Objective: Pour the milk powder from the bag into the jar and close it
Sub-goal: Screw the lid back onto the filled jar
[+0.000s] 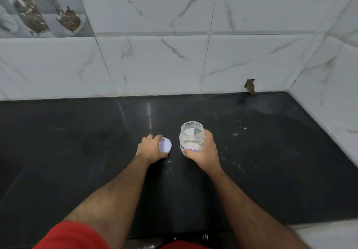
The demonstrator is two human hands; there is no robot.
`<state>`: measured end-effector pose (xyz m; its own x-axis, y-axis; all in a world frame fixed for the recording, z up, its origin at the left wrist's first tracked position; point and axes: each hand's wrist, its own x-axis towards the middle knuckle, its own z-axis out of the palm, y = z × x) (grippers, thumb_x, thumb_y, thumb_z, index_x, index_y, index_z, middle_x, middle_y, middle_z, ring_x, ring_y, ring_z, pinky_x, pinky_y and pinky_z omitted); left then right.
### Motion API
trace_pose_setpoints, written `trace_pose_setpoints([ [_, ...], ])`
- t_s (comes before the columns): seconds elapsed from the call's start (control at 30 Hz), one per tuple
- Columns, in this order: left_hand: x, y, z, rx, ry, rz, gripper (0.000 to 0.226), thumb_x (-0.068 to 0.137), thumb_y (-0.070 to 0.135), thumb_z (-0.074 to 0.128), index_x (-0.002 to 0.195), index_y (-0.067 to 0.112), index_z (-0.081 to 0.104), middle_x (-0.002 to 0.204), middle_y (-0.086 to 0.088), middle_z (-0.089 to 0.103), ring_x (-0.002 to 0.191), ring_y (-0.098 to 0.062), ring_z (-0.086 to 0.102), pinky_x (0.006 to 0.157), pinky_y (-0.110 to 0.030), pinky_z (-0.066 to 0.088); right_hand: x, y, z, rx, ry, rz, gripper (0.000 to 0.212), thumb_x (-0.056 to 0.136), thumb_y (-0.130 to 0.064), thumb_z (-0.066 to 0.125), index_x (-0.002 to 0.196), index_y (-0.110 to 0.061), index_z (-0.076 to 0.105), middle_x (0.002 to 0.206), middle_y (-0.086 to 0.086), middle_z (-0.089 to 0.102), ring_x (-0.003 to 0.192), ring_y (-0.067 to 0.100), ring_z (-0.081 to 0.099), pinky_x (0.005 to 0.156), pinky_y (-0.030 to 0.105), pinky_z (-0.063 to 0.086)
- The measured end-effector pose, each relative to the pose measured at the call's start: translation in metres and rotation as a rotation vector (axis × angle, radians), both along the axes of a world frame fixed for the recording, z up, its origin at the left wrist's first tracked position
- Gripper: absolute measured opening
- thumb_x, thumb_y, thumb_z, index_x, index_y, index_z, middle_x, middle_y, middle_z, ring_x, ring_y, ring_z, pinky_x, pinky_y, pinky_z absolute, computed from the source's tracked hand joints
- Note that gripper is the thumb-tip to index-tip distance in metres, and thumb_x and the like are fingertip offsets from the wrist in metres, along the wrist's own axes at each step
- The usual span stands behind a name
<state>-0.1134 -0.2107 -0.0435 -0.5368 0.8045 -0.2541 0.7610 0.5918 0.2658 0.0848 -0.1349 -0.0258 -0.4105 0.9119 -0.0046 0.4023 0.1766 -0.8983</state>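
Note:
A clear plastic jar stands upright on the black counter, its mouth uncovered, with white milk powder in its lower part and blue handwriting on its side. My right hand grips the jar from the right, thumb across the front. To its left, my left hand holds the round white lid at its edge, fingers curled over it, the lid tilted just above the counter. No bag is in view.
White marble-look tiled walls close the counter at the back and right. A small hole is in the tile near the back right corner. Specks of white powder lie scattered on the counter right of the jar.

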Motion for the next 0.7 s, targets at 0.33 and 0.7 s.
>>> trace_pose_setpoints([
  [0.33,0.004,0.029,0.053,0.384,-0.68,0.332,0.069,0.068,0.06,0.062,0.126,0.023,0.05,0.126,-0.006,0.058,0.105,-0.023,0.062,0.09,-0.038,0.053,0.009,-0.009,-0.004,-0.26,0.094,0.081,0.089,0.052,-0.033,0.086,0.129,-0.03,0.041,0.117,-0.011,0.067,0.105,0.008,0.068,0.093,0.035,0.058],
  [0.7,0.024,0.045,0.077,0.526,-1.16,0.32,0.069,0.078,0.033,0.073,0.134,0.022,0.035,0.126,-0.012,0.056,0.106,-0.024,0.063,0.092,-0.039,0.055,0.004,-0.012,0.002,-0.281,0.124,0.165,0.084,0.056,-0.031,0.085,0.128,-0.027,0.042,0.116,-0.009,0.066,0.104,0.009,0.068,0.089,0.033,0.058],
])
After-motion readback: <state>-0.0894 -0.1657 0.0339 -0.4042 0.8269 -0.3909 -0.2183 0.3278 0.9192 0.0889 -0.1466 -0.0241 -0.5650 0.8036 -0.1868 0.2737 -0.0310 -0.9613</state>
